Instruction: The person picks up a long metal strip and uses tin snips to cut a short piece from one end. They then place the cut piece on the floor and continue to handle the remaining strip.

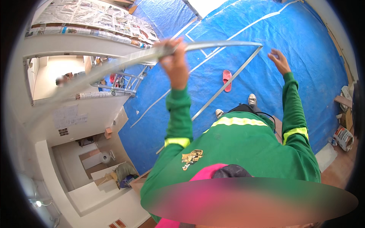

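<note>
My left hand is raised and wrapped round a long, thin grey metal strip. The strip reaches from the far left, where it is large and blurred, to a tip short of my right hand. My right hand is held out with its fingers apart and nothing in it. From near that tip a second straight grey length slants down over the blue sheet toward my left sleeve. Whether the two lengths are joined, I cannot tell. A red slipper lies beside the slanting length, just ahead of my shoes.
A blue tarpaulin with white taped lines covers the floor. To the left stand a metal ladder and a wall with a mirror-like opening. Newspaper covers a surface at the upper left. Bags and boxes sit along the right edge.
</note>
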Available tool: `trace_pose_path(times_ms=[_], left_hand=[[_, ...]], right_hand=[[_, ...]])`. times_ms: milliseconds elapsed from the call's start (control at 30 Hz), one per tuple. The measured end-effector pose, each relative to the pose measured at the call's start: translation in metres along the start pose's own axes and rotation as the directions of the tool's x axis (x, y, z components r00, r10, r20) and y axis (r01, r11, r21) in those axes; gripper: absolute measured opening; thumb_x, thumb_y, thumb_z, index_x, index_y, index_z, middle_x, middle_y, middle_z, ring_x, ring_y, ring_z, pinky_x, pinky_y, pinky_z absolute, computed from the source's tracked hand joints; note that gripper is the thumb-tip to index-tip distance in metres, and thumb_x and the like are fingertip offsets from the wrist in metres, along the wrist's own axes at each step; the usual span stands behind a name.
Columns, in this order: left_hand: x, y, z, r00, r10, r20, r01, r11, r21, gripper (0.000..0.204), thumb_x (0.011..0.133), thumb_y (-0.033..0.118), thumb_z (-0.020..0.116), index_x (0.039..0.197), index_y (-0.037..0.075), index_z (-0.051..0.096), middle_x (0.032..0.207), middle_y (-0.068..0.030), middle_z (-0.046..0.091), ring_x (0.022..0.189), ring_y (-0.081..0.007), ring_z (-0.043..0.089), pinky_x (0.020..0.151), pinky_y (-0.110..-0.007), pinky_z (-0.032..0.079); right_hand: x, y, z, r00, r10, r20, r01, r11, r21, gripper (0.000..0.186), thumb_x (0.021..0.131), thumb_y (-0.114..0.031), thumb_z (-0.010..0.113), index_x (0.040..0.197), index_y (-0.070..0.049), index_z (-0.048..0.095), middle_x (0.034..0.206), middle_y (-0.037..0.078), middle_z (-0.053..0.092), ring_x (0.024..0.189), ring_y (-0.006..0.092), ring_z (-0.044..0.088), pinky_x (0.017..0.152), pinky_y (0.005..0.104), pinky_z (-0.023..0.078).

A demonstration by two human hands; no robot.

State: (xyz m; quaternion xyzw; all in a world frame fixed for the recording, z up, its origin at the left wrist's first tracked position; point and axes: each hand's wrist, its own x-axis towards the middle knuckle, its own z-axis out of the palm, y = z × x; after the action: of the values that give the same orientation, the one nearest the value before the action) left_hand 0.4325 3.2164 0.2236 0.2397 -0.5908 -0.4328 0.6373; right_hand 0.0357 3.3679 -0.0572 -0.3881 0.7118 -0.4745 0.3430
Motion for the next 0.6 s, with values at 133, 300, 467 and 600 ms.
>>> trace_pose_path(times_ms=[133,300,467,600], left_hand=[[-0.088,-0.043,-0.249,0.82,-0.354,-0.449,0.255,0.929,-0.266,0.047,0.087,-0.015,0.058,0.129,0.002,0.047,0.117,-0.0131,0.059,0.12,-0.0312,0.062,0.111,-0.052,0.049],[-0.256,-0.155,-0.502,0.291,-0.757,-0.585,0.175,0.643,-0.745,0.03,0.093,0.005,0.069,0.12,0.015,0.06,0.117,-0.0052,0.066,0.118,-0.0348,0.064,0.104,-0.063,0.051],[-0.422,-0.213,-0.583,-0.296,-0.78,-0.551,0.068,0.558,-0.827,0.024,0.092,0.028,0.07,0.112,0.018,0.062,0.108,0.0019,0.068,0.111,-0.0342,0.064,0.1,-0.065,0.05],[-0.455,-0.192,-0.561,-0.213,-0.805,-0.553,0.039,0.559,-0.829,0.019,0.092,0.029,0.07,0.103,0.016,0.063,0.1,0.0025,0.069,0.11,-0.0313,0.066,0.1,-0.062,0.05]], right_hand=[[-0.098,0.069,0.028,0.909,0.41,0.078,-0.403,0.911,-0.084,0.07,0.093,-0.049,0.075,0.143,-0.002,0.058,0.12,0.01,0.071,0.094,0.0195,0.07,0.067,0.0377,0.054],[-0.227,0.108,0.031,0.668,0.729,0.15,-0.684,0.68,-0.263,0.06,0.094,-0.049,0.071,0.138,-0.01,0.06,0.116,0.007,0.071,0.091,0.0216,0.071,0.067,0.0434,0.055],[-0.342,0.093,-0.005,0.5,0.866,0.025,-0.803,0.474,-0.362,0.056,0.096,-0.045,0.071,0.138,-0.011,0.059,0.119,0.007,0.069,0.092,0.0235,0.069,0.074,0.047,0.056],[-0.407,0.103,-0.052,0.535,0.824,-0.185,-0.845,0.522,-0.12,0.058,0.095,-0.045,0.071,0.141,-0.011,0.059,0.121,0.009,0.068,0.092,0.0231,0.067,0.073,0.0467,0.056]])
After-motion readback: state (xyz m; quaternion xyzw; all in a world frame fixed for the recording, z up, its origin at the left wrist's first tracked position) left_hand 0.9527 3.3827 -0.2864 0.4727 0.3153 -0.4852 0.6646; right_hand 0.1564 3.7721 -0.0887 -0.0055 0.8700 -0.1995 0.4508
